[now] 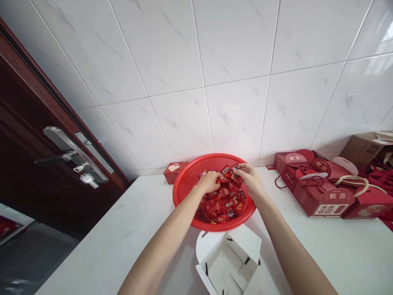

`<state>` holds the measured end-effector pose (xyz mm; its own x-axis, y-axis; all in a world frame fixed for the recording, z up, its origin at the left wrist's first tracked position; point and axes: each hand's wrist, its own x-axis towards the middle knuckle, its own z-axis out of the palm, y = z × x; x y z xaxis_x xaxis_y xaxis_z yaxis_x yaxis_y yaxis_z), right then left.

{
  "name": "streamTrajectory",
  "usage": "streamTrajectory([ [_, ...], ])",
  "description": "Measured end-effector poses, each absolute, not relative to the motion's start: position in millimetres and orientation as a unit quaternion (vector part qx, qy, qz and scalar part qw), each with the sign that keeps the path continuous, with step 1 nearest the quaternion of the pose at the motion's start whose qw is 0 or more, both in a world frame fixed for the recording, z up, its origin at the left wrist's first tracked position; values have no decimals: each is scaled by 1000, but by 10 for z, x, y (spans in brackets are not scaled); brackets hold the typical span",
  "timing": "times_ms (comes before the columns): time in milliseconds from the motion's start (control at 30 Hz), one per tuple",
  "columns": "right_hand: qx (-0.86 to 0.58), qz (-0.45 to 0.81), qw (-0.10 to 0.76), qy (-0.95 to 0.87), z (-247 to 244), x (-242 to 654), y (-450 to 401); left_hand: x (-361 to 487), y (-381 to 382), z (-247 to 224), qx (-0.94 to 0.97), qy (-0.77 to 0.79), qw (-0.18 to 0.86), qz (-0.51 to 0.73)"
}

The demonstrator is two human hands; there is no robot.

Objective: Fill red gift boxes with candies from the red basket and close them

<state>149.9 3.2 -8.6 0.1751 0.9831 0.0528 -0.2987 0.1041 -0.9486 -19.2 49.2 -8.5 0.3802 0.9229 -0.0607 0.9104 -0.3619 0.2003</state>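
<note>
A red plastic basket (pixel 183 184) holds a heap of red-wrapped candies (pixel 216 207). My left hand (pixel 209 182) reaches into it from the left, fingers bent together against the candies; what they grip is partly hidden. At the basket's right side, my right hand (pixel 250 179) pinches a small shiny wrapped candy (pixel 236 168) between thumb and fingers, just over the heap. Below the basket, nearer to me, stands an open gift box (pixel 229 262) with its white inside showing and its flaps spread; no candies show in it.
Several folded red gift boxes (pixel 327 200) with cord handles stand to the right. Behind the basket's left rim sits a small red box (pixel 174 172). A cardboard box (pixel 365 149) is at far right, the tiled wall (pixel 233 119) behind, a door handle (pixel 76 153) at left.
</note>
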Motion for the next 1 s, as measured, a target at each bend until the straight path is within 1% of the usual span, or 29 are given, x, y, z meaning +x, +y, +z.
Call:
streamTrajectory([
  [267,-432,507,638,-386,-79,1494,37,-295,540,-76,782,613,111,17],
  [533,-427,511,635,-391,-101,1502,56,-292,574,-148,819,541,188,-25],
  [667,-430,510,638,-386,-119,1503,78,-263,580,-177,843,503,178,-63],
  [900,-428,521,629,-386,-112,1510,103,-130,522,-141,843,498,155,-134],
  [1000,-432,521,627,-386,-104,1515,95,-105,517,-167,840,504,154,-127],
])
